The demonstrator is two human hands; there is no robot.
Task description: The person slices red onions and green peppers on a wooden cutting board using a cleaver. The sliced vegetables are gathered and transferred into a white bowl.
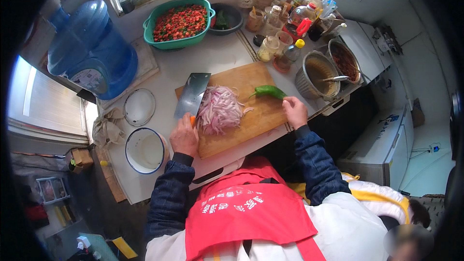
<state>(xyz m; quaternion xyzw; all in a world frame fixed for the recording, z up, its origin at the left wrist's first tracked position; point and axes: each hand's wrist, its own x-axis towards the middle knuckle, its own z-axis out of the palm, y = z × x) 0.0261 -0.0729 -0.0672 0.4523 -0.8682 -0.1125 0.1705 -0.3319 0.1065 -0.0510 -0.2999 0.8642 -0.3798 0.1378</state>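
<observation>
My left hand (184, 136) grips the orange handle of a broad cleaver (192, 95), whose blade lies along the left side of a heap of sliced red onion (219, 111). Both are on a wooden cutting board (258, 74). My right hand (295, 112) pinches one end of a long green pepper (269, 91) between thumb and fingers, at the board's right edge. The pepper's stem points left, towards the onion.
Left of the board stand a white enamel pot (145, 151), a round lid (139, 107) and a large blue water bottle (92, 50). A green basin (179, 24) of chopped red peppers stands behind. Jars, bottles and a ribbed tub (317, 75) of brown liquid crowd the right.
</observation>
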